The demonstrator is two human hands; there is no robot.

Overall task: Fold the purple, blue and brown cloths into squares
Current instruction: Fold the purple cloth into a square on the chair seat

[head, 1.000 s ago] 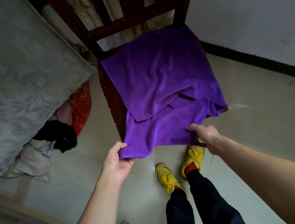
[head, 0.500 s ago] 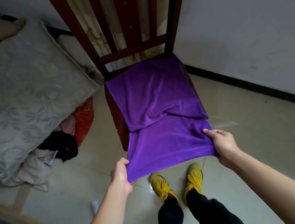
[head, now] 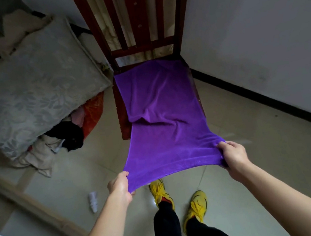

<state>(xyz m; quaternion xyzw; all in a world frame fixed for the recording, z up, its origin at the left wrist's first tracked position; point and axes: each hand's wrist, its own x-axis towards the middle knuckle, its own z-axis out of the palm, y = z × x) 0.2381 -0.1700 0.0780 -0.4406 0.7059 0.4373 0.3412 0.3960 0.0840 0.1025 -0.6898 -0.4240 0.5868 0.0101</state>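
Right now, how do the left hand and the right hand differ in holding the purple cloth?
The left hand grips the near left corner of the purple cloth, the right hand its near right corner. The left hand sits lower in the picture than the right hand. Both hold its near edge stretched.

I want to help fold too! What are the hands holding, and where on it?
The purple cloth: left hand grips its near left corner, right hand its near right corner.

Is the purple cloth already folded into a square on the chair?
No, the purple cloth lies stretched out long from the chair seat, with the left hand and right hand each gripping a near corner.
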